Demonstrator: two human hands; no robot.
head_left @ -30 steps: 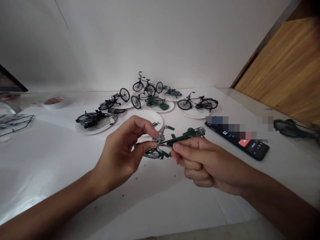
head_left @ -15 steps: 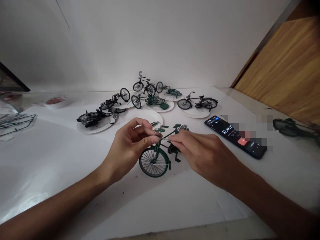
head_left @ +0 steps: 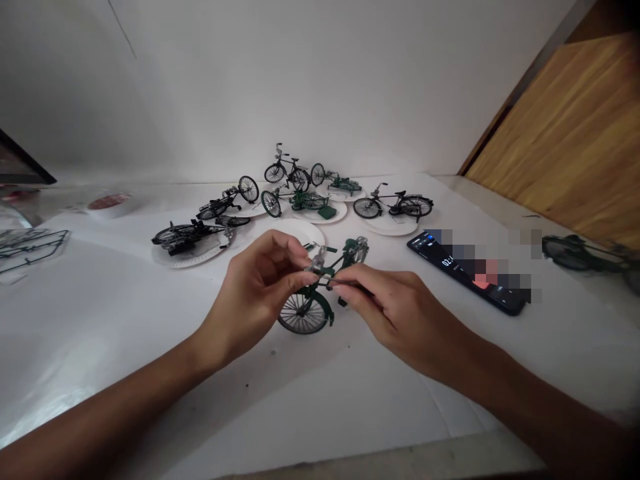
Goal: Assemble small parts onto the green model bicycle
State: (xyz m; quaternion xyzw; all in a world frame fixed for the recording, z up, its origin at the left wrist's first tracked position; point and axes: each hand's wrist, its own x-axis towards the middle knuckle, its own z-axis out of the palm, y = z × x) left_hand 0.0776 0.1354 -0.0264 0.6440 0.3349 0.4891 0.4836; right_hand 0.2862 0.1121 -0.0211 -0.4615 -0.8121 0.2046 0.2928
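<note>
In front of me is a small green model bicycle (head_left: 304,312), its spoked front wheel low between my hands. My left hand (head_left: 260,283) is closed in a pinch at the bicycle's handlebar, by a small silvery part (head_left: 317,261) like a headlamp. From the right, my right hand (head_left: 387,300) pinches a thin dark rod-like piece (head_left: 345,281) whose tip points at the handlebar area. The fingers hide where that tip touches. Behind my right fingers show the green saddle and rear wheel (head_left: 360,250), partly covered.
Several black and green model bicycles stand or lie at the back, many on white paper plates (head_left: 393,227). A phone (head_left: 470,273) lies to the right, with another blurred model bicycle (head_left: 575,257) beyond it. Dark part frames (head_left: 35,247) and a white bowl (head_left: 110,205) are at the left.
The bicycle has turned and tilted between my hands, its front wheel rising slightly and its rear wheel coming more into view. Both hands keep their pinch, and my right hand has shifted slightly.
</note>
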